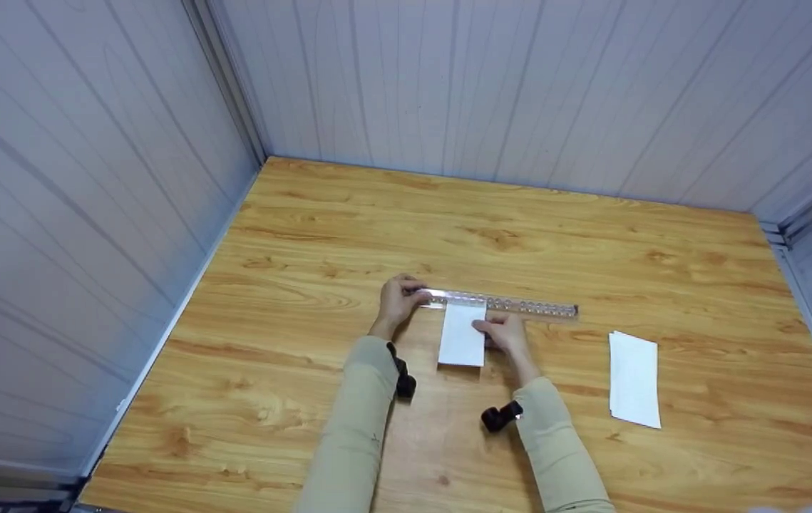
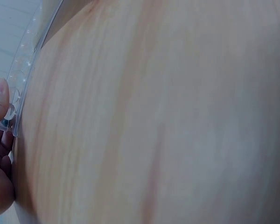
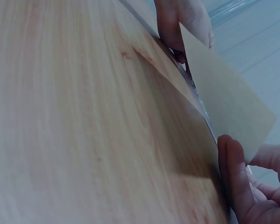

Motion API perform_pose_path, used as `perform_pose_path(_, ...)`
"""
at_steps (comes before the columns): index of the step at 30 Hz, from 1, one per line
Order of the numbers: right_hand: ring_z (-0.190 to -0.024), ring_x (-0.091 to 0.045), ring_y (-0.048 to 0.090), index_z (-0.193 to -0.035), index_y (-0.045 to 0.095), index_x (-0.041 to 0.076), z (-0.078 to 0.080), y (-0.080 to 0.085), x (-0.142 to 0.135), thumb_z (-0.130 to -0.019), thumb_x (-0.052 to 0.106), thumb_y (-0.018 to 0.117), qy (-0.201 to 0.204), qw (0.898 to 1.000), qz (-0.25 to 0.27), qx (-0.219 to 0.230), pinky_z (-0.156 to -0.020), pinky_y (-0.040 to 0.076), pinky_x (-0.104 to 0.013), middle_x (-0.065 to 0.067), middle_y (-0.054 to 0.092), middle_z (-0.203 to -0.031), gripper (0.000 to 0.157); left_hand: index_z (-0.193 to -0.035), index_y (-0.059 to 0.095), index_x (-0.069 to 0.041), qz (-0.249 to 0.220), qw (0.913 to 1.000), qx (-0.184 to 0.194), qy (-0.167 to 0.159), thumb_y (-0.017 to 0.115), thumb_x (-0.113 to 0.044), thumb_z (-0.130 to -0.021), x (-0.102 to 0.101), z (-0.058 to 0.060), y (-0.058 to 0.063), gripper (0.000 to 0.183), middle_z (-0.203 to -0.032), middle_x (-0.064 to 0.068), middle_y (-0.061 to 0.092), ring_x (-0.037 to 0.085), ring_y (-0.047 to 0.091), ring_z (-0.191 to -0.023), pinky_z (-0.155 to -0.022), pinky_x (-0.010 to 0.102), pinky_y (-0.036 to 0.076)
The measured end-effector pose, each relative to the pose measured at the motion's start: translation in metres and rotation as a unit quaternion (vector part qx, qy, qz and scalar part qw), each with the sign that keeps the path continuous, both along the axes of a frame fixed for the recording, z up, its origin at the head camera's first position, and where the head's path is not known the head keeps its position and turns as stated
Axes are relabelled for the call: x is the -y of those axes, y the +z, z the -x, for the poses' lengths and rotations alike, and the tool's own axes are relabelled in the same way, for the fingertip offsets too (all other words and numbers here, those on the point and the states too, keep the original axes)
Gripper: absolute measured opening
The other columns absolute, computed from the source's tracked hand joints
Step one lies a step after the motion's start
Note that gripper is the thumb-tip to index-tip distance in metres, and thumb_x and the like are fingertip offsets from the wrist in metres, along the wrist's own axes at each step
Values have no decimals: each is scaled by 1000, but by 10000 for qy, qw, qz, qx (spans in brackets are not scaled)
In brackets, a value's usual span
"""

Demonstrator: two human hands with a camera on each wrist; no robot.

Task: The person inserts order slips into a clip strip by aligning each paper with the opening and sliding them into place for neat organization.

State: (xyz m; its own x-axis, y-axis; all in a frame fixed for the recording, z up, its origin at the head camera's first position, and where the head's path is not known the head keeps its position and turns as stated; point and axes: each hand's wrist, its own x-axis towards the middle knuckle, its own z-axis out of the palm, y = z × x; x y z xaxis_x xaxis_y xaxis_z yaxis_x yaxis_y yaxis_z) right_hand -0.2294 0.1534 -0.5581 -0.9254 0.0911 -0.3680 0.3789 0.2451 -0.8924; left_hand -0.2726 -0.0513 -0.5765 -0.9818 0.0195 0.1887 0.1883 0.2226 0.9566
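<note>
Your left hand (image 1: 397,299) pinches the left end of the clear plastic strip (image 1: 537,308), which runs roughly along the worktop's (image 1: 234,392) back edge, well in from it. Your right thumb and fingers clamp the white paper's (image 1: 460,338) right edge, its far edge meeting the strip; toward the worktop's right edge lie more white sheets (image 1: 635,381).

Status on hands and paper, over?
Left hand pinches clear strip. Right hand grips white paper, right edge. Other paper off right, out of the way.
</note>
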Motion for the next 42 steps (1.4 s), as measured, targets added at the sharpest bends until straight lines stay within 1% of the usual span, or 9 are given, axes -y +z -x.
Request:
perform_pose_path(4,-50,-9,53,-62,59,1,0,1,1,-80,8,62,-42,9999,80,-63,-49,47,-22,1,54,-56,19,-83,66,13,-410,9988,243,-89,68,8,-71,-1,0,0,13,-84,18,56,31,58,-79,-63,25,51)
perform_pose_path(11,-46,-8,50,-54,50,5,1,2,1,-84,12,56,-57,9991,-272,-332,-46,43,-21,2,50,-51,31,-83,65,13,-302,9994,158,-91,69,7,-71,-1,0,0,15,-84,17,56,26,58,-76,-63,24,50)
perform_pose_path(18,-49,-7,44,-70,65,-3,2,3,-2,-84,13,57,50,9932,-1020,-568,-49,36,-19,3,51,-55,23,-83,66,12,-200,9998,15,-87,69,6,-70,-1,-1,1,14,-81,18,57,26,57,-74,-63,24,50)
perform_pose_path(27,-56,-12,48,-85,68,-4,9,-4,-8,-84,15,59,446,9916,-1078,-564,-54,42,-26,-6,60,-68,21,-82,67,10,167,9998,-139,33,71,4,-69,0,0,1,14,-79,16,59,27,57,-75,-67,24,49)
perform_pose_path(29,-60,-15,52,-82,71,1,27,-43,-19,-82,21,62,517,9891,-1088,-852,-54,43,-28,-6,63,-70,22,-83,68,9,280,9994,-191,58,72,3,-69,0,0,1,16,-80,16,60,27,57,-76,-68,25,48)
perform_pose_path(34,-62,-14,56,-74,73,12,90,-174,-53,-73,42,69,599,9844,-1169,-1172,-53,44,-27,-3,64,-69,30,-84,68,9,435,9987,-249,96,73,0,-69,0,0,1,18,-83,17,60,28,58,-77,-68,26,48)
perform_pose_path(35,-63,-15,57,-75,73,11,93,-179,-53,-73,42,69,577,9851,-1197,-1092,-54,45,-28,-4,65,-70,31,-84,68,9,421,9988,-235,90,72,0,-70,0,0,1,17,-83,17,60,29,58,-77,-68,26,48)
perform_pose_path(38,-63,-16,56,-78,72,8,70,-132,-40,-77,35,67,624,9872,-1079,-996,-56,46,-29,-6,65,-72,28,-83,68,9,425,9989,-179,97,72,1,-70,-1,0,1,16,-83,16,59,28,58,-78,-68,26,48)
perform_pose_path(42,-64,-17,54,-82,70,-1,25,-34,-11,-81,21,63,535,9894,-1126,-746,-60,46,-31,-10,64,-74,23,-83,69,7,500,9986,-156,114,72,0,-70,-1,0,1,16,-83,15,59,27,57,-78,-69,26,47)
